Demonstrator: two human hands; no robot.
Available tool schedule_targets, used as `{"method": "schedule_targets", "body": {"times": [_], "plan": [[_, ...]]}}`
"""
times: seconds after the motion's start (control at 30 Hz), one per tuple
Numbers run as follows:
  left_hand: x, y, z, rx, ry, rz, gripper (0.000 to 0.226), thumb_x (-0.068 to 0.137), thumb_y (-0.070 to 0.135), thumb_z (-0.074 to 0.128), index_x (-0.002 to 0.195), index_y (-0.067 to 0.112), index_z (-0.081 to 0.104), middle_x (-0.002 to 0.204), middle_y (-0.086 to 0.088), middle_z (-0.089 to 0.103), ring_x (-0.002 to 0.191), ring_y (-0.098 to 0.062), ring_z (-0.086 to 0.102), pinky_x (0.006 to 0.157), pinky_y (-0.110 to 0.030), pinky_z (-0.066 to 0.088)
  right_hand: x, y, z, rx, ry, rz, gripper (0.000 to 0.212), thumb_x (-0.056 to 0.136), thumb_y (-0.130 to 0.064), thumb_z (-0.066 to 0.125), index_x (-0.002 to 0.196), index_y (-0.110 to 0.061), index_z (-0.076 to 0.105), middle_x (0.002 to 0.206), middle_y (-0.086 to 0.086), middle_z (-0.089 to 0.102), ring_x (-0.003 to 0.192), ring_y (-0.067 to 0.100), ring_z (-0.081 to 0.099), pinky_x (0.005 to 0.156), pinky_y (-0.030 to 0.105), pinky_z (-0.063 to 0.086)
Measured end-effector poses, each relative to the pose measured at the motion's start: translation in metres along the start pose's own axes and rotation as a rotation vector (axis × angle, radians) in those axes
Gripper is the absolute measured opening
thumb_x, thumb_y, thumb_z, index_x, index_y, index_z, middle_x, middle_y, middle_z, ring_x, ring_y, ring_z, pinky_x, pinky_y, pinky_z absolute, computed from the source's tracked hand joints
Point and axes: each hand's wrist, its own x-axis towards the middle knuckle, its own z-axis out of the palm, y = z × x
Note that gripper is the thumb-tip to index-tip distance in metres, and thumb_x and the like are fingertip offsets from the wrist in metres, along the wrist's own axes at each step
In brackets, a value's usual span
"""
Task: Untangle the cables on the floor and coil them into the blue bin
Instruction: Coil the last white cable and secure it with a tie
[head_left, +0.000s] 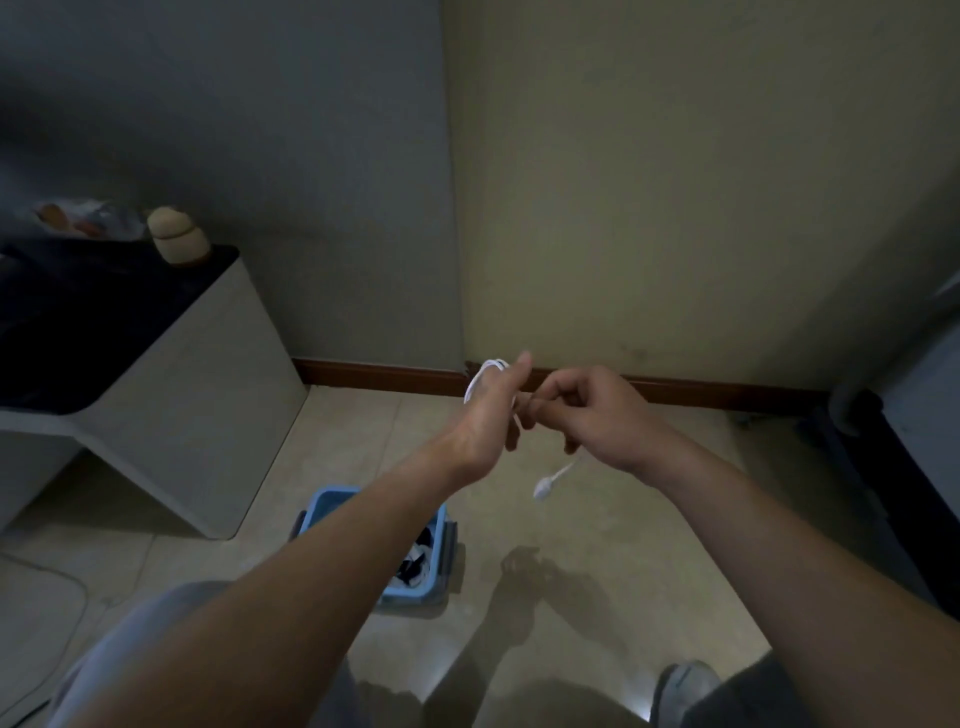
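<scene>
White cable (543, 488) hangs downward from right hand (587, 410).

Bare forearms lead back from the fingers of the left hand (488, 415) and right hand (597, 415). Far behind the fingers, pale grey cloth covers the left leg (130, 654) and darker grey cloth the right leg (763, 696) (shorts or trousers, unclear), with a rounded grey shoe (685, 686) beside it.

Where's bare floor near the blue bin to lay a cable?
Bare tile right of the blue bin toward the dark furniture, and beyond it to the baseboard. Left is tight against the white cabinet; the bin holds cables.
</scene>
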Motion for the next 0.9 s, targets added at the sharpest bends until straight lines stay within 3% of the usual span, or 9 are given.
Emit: {"method": "schedule_targets", "body": {"times": [0.07,0.17,0.3,0.4,0.5,0.67,0.8,0.9], "plan": [[0.000,-0.001,0.000,0.025,-0.047,-0.021,0.077,0.066,0.072,0.046,0.111,0.010,0.046,0.065,-0.003,0.042,0.053,-0.015,0.037,0.048,-0.026,0.031,0.001,0.003,-0.003,-0.023,0.055,-0.013,0.022,0.084,-0.031,0.076,0.067,-0.019,0.071,0.056,0.002,0.053,0.053,0.013,0.043,0.055,0.032,0.036],[0.005,-0.001,-0.006,0.085,-0.077,-0.059,0.053,0.086,0.064,0.043,0.100,0.013,0.047,0.066,0.002,0.037,0.054,-0.010,0.033,0.051,-0.024,0.027,0.002,0.004,-0.006,-0.091,0.149,-0.012,0.034,0.080,-0.034,0.080,0.058,-0.020,0.059,0.048,-0.012,0.042,0.048,0.007,0.036,0.052,0.027,0.028],[0.003,0.001,-0.013,0.294,-0.193,-0.091,0.053,0.082,0.069,0.040,0.073,0.020,0.058,0.051,0.005,0.038,0.049,-0.013,0.033,0.054,-0.031,0.027,0.002,0.003,-0.012,-0.271,0.243,-0.071,0.050,0.068,-0.050,0.083,0.053,-0.022,0.044,0.045,-0.010,0.039,0.045,0.007,0.033,0.049,0.030,0.027],[-0.002,0.008,-0.015,0.371,-0.280,-0.122,0.061,0.101,0.057,0.030,0.085,0.009,0.064,0.051,0.004,0.033,0.047,-0.011,0.032,0.053,-0.028,0.029,0.004,0.005,-0.017,-0.279,0.298,-0.100,0.053,0.069,-0.049,0.083,0.056,-0.017,0.043,0.046,-0.009,0.036,0.046,0.008,0.032,0.048,0.031,0.027],[-0.003,0.015,-0.017,0.202,-0.297,-0.154,0.058,0.106,0.042,0.026,0.081,0.004,0.061,0.050,0.003,0.027,0.041,-0.010,0.025,0.045,-0.024,0.024,0.005,0.007,-0.022,-0.209,0.303,-0.119,0.043,0.079,-0.041,0.080,0.064,-0.010,0.054,0.048,-0.010,0.040,0.047,0.005,0.033,0.045,0.021,0.025],[-0.007,0.019,-0.022,0.071,-0.392,-0.135,0.047,0.107,0.030,0.025,0.078,0.008,0.055,0.045,0.006,0.024,0.037,-0.009,0.021,0.049,-0.029,0.028,0.007,0.012,-0.023,-0.110,0.277,-0.095,0.035,0.086,-0.031,0.075,0.064,-0.012,0.057,0.046,-0.014,0.038,0.048,0.002,0.033,0.048,0.018,0.027],[-0.013,0.026,-0.023,-0.154,-0.484,-0.184,0.044,0.107,0.033,0.027,0.078,0.010,0.051,0.045,0.009,0.022,0.036,-0.008,0.014,0.049,-0.024,0.036,0.010,0.015,-0.019,0.031,0.190,-0.058,0.031,0.097,-0.024,0.062,0.067,-0.017,0.058,0.055,-0.013,0.044,0.054,0.004,0.038,0.056,0.028,0.030],[-0.015,0.030,-0.026,-0.402,-0.455,-0.216,0.041,0.105,0.034,0.031,0.077,0.012,0.051,0.045,0.010,0.022,0.042,-0.011,0.006,0.048,-0.023,0.038,0.011,0.019,-0.014,0.084,0.122,0.017,0.035,0.102,-0.021,0.053,0.068,-0.023,0.062,0.054,-0.013,0.042,0.051,0.007,0.038,0.057,0.031,0.034]]}}
